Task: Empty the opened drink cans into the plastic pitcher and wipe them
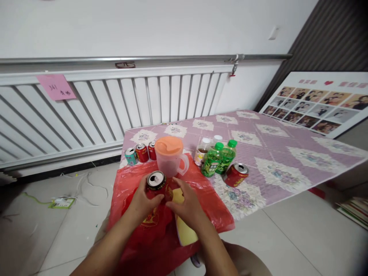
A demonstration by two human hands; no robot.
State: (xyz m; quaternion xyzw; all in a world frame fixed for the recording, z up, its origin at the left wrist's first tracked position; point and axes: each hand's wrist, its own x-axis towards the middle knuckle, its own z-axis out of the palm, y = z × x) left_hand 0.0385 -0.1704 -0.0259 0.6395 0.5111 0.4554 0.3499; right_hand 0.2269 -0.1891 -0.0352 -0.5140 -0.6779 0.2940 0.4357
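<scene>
A dark red drink can [156,179] with an opened silver top stands upright between my hands over the red plastic sheet [198,178]. My left hand [146,202] grips the can from the left, with the thumb across its front. On the other side my right hand [185,200] curves around the can, thumb and fingers at its side. A red bag with a gold print [151,219] lies below my left hand. Under my right hand is a flat yellow item [185,231], partly covered. Just behind the can stands a clear pitcher with an orange lid [169,157].
A teal can [131,156] and two red cans [142,153] stand left of the pitcher. To the right are green-capped bottles [212,160], a white-capped bottle [201,152] and another dark red can [236,175]. A white radiator [166,96] runs behind the purple tablecloth [276,153].
</scene>
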